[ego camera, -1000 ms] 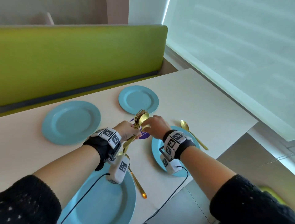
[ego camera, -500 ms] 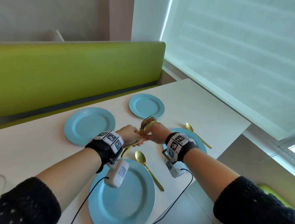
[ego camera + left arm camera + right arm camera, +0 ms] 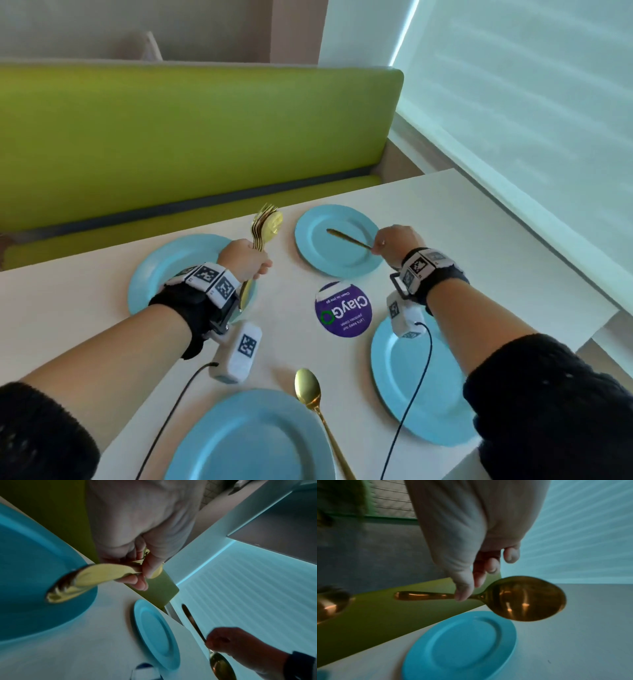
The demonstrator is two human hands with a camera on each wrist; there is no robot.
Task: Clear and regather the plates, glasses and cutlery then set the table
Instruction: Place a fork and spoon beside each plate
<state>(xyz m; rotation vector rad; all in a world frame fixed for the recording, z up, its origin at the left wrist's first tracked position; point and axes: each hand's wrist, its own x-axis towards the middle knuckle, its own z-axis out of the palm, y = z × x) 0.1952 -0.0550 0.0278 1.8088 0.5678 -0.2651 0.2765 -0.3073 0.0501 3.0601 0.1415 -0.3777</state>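
Observation:
My left hand (image 3: 245, 262) grips a bundle of gold forks and spoons (image 3: 267, 226), held upright over the edge of the far-left blue plate (image 3: 161, 270). In the left wrist view the bundle's handles (image 3: 77, 582) stick out below the fist. My right hand (image 3: 394, 241) pinches one gold spoon (image 3: 527, 599) at its neck. The spoon's handle (image 3: 346, 238) points left above the small far blue plate (image 3: 337, 260). Another gold spoon (image 3: 308, 390) lies on the table beside the near blue plate (image 3: 253, 442). A fourth blue plate (image 3: 411, 383) sits under my right forearm.
A round purple sticker (image 3: 343, 309) lies on the white table (image 3: 479, 246) between the plates. A green bench back (image 3: 191, 137) runs along the far side. The table's right edge drops off beside a window blind (image 3: 531, 102). Cables hang from both wrist cameras.
My hands have parted. The right hand drew one spoon out of the bundle and carried it right, over the small plate. The left hand moved left with the remaining cutlery.

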